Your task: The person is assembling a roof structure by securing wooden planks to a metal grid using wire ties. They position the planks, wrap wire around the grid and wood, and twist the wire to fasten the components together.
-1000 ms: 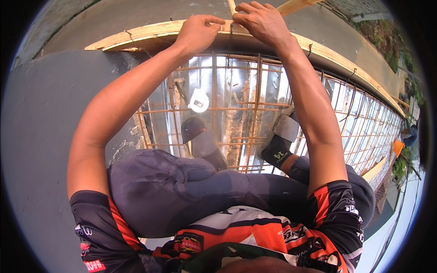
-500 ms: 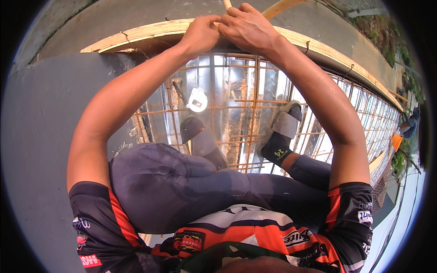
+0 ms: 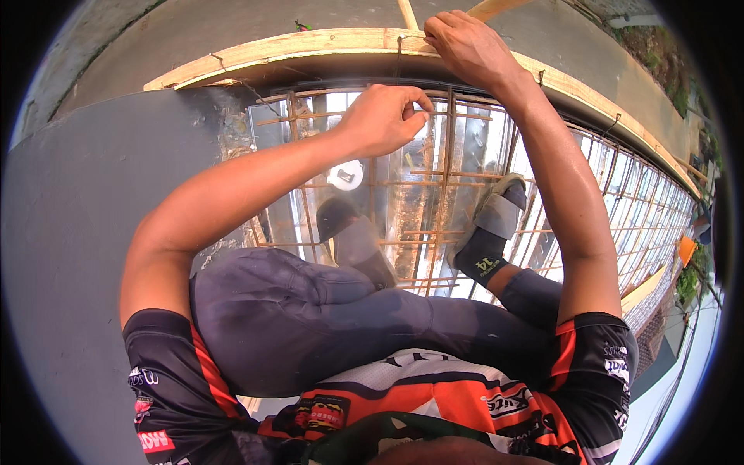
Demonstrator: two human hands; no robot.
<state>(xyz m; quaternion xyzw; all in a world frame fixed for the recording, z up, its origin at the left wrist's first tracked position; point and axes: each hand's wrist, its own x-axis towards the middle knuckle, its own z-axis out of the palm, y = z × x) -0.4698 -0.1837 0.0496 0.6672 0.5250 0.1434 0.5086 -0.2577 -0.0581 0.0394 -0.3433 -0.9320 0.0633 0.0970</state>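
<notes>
A long pale wooden board (image 3: 310, 45) runs along the far edge, with dark tie wires looped over it. At its top, the fingers of my right hand (image 3: 471, 53) are pinched on the end of a thin tie wire (image 3: 400, 48), which passes over the board and hangs down its near side. Lower and to the left, my left hand (image 3: 381, 121) hovers above the rusty rebar grid (image 3: 449, 143). Its thumb and forefinger are apart, and I see nothing between them; its other fingers are curled and partly hidden.
Shiny metal sheeting (image 3: 403, 174) lies under the rebar, with a white round piece (image 3: 344, 175) on it. My shoes (image 3: 496, 213) are among the bars. A grey wall surface (image 3: 85, 232) fills the left. Wooden braces (image 3: 408, 14) stand beyond the board.
My left hand has come off the board, down and towards me, parting from my right hand. My right hand has shifted slightly right along the board, and the tie wire now shows.
</notes>
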